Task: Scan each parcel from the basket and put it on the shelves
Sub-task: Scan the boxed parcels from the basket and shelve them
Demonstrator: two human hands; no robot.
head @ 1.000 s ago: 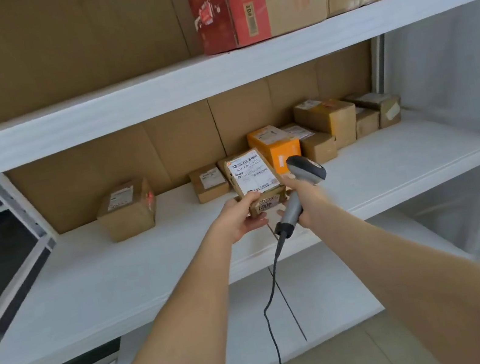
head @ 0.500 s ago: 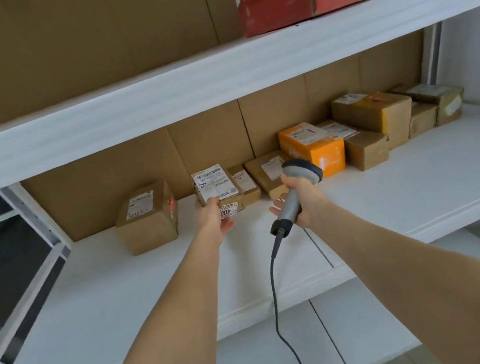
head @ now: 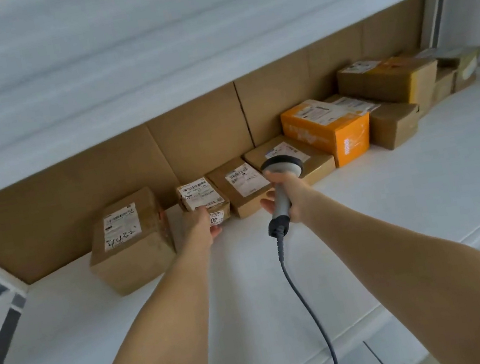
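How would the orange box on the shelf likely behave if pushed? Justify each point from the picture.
The orange box would probably stay stiff: its edges look crisp and square. It should slide rather than roll or tip, since it sits flat on the smooth white shelf and looks wider than tall. Its weight cannot be judged from sight.

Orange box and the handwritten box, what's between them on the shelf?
Head view: three brown parcels: left parcel, held by the left hand, middle parcel, and right parcel partly behind the scanner.
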